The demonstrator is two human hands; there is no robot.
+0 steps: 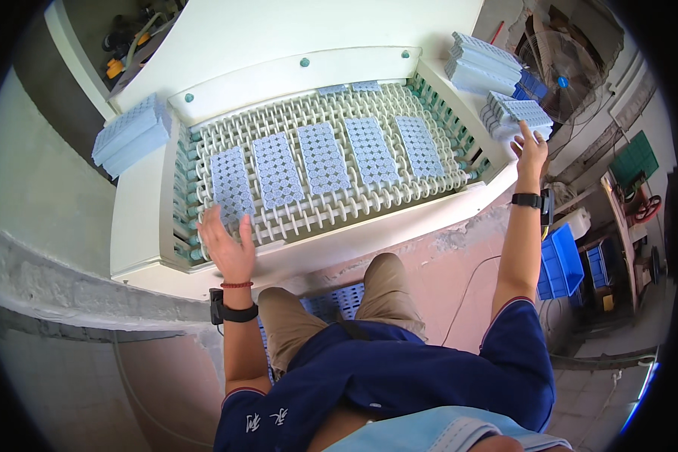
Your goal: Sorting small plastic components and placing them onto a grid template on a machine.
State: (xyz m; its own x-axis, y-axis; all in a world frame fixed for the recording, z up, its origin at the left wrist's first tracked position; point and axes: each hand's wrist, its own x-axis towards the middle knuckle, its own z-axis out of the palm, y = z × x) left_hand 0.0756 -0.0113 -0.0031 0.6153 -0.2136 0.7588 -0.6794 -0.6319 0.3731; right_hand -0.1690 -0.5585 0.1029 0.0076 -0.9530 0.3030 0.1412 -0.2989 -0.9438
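Note:
Five light-blue perforated panels with round patterns lie in a row on a bed of white roller wheels. Over the near end of the leftmost panel is my left hand, fingers spread, holding nothing; whether it touches the panel I cannot tell. My right hand reaches to the right side of the machine, fingers apart, by a stack of the same panels. Its fingertips are at the near edge of that stack, and contact is unclear. Between the two hands lie the middle panel and the rightmost panel.
A taller panel stack stands farther back on the right ledge, and another stack sits on the left ledge. Two more panels show at the far end of the rollers. A fan and blue crates are at the right.

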